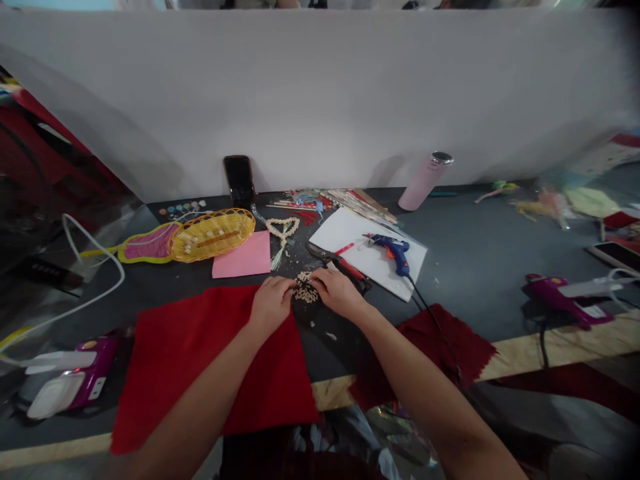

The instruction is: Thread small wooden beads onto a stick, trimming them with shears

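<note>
A small heap of short beige pieces (306, 288) lies on the dark table between my hands. My left hand (273, 303) is at the heap's left edge, over the corner of a red felt sheet (200, 353). Its fingers are bent and pressed together. From the right, my right hand (337, 291) reaches the heap with fingers curled at its edge. Whatever either hand pinches is hidden or too small to name. Just behind the right hand lie red-handled pliers (350, 267). Past the heap is a beaded loop with a pale tassel (283, 230).
A blue glue gun (393, 252) rests on a white board (350, 230), its cord running to the front edge. Further back are a yellow woven basket (215, 235), pink paper (243, 260), a phone (239, 179) and a pink bottle (425, 183). Purple power strips (95, 367) flank the workspace.
</note>
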A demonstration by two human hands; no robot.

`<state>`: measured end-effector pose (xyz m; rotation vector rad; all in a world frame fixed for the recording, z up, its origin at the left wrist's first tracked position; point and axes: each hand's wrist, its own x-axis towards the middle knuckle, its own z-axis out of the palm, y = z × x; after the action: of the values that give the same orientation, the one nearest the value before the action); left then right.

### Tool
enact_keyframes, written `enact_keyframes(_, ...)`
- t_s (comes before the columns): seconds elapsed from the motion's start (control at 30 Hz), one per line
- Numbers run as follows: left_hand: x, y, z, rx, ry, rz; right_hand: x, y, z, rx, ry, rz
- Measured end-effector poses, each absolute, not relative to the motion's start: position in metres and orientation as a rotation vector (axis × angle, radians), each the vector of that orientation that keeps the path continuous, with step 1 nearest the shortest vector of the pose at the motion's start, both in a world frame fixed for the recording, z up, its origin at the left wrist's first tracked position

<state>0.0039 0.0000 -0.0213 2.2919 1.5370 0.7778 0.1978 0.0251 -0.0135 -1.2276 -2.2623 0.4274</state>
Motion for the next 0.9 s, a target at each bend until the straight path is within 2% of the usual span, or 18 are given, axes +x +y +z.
enact_keyframes(0.27,0.008,0.001,-0.02,2.356,1.529,0.686,0.197,0.026,-0.017,-1.236,-2.233,0.424)
enact_keyframes(0.7,0.001,0.001,-0.019,2.125,1.485,0.881,0.217,0.029,-0.004,-1.364,-1.867,0.467)
enact_keyframes(0.9,0.001,0.001,-0.023,2.237,1.478,0.792,0.218,0.029,0.003,-1.345,-1.855,0.459)
